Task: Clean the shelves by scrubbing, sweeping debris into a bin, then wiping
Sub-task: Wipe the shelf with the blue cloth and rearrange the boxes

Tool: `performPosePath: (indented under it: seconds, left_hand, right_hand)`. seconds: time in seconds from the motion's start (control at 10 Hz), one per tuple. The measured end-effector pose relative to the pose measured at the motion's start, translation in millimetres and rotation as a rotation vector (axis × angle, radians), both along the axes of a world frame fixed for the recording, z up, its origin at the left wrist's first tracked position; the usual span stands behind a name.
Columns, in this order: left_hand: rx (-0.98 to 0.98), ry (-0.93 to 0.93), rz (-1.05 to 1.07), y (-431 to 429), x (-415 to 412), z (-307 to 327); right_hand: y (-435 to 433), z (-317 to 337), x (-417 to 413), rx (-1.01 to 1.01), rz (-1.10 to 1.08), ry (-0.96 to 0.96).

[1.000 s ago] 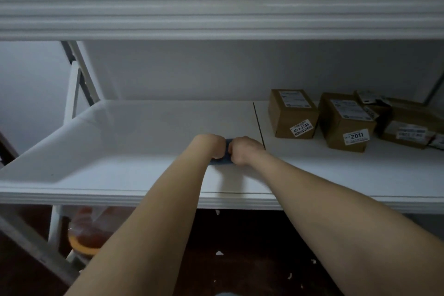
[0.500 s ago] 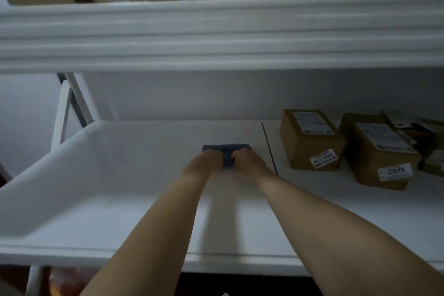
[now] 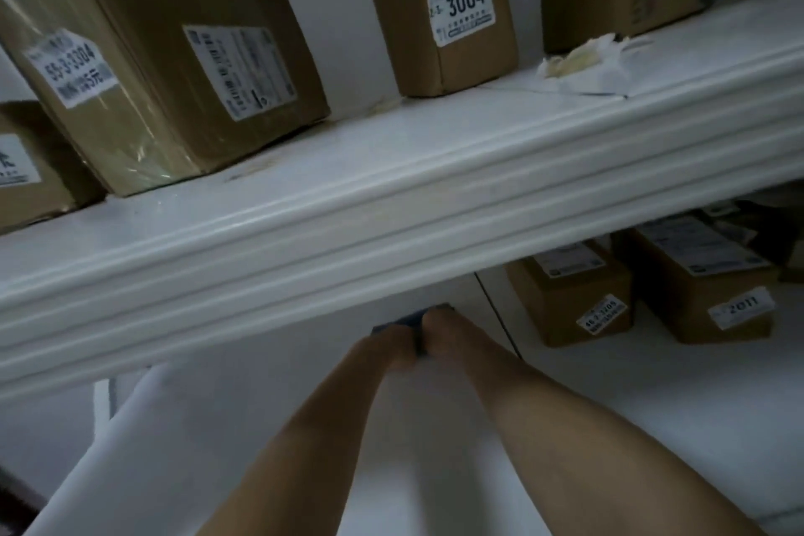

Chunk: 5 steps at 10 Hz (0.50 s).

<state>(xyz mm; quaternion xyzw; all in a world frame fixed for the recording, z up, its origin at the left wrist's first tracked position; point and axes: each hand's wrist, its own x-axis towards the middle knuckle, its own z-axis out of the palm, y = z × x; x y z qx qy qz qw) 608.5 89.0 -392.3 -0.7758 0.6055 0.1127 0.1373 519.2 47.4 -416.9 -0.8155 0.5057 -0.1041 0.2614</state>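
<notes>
On the lower shelf [image 3: 217, 448], far back under the lip of the shelf above, the fingers of the left hand [image 3: 391, 346] and the right hand [image 3: 446, 333] curl down around a dark blue cloth [image 3: 428, 315] and grip it. Blur hides the single fingers. The two hands lie side by side, knuckles nearly touching, with a strip of the cloth showing between them and a little more showing beyond them. The cloth lies flat on the white shelf board, just left of a thin dark seam [image 3: 496, 309] in the board. Both bare forearms reach up from the bottom edge and draw together at the cloth.

Right of the seam stand two brown cardboard boxes, a smaller box [image 3: 570, 296] near the hands and a larger box [image 3: 696, 287] with a label reading 2011, close beside each other. The thick white front edge of the upper shelf [image 3: 391, 231] crosses the view at a slant. On it stand more cardboard boxes: a big tilted box [image 3: 165, 70] at the left and an upright box [image 3: 439, 9] labelled 3004. Some crumpled paper [image 3: 587, 61] lies to the right of that one.
</notes>
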Motion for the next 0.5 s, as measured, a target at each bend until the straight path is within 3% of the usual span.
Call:
performPosePath:
  seconds: [0.2,0.5]
  left_hand:
    - [-0.19,0.073,-0.001,-14.2,16.4,-24.2]
    - [-0.256,0.113,-0.081,-34.1,49.1,-36.9]
  right_hand:
    - [-6.5,-22.3,4.0,-0.094,-0.022,-0.024]
    - [-35.9,-32.5,39.8,-0.094,-0.148,0.014]
